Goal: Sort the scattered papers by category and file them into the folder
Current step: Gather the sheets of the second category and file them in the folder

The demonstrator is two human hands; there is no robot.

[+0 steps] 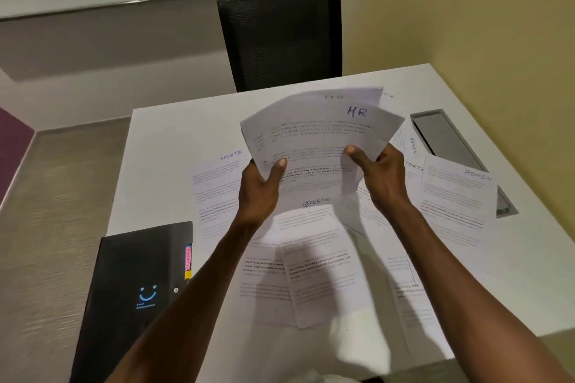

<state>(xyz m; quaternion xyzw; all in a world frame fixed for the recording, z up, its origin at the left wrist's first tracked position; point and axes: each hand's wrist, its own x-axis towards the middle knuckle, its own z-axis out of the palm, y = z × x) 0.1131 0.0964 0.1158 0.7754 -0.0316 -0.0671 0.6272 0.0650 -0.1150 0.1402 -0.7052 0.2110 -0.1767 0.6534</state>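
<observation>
The white rectangular bench [161, 165] carries white printed paper sheets [314, 274] with grey and black text lines and blue handwritten headings. The top sheet of the held white paper stack [320, 134] bears "HR" in blue ink. The black rectangular folder [130, 283] shows a blue smiley logo and pink and yellow tabs at its edge. The black mesh office chair [280, 37] stands against a pale yellow wall [466, 9].

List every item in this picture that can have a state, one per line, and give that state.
HR papers: lifted, fanned, held by both hands.
Left hand: grips the sheaf's left edge.
Right hand: grips its right edge.
Folder: closed, flat on the table.
SPORTS and ADMIN sheets: loose, scattered, overlapping.
Chair: unoccupied.
</observation>
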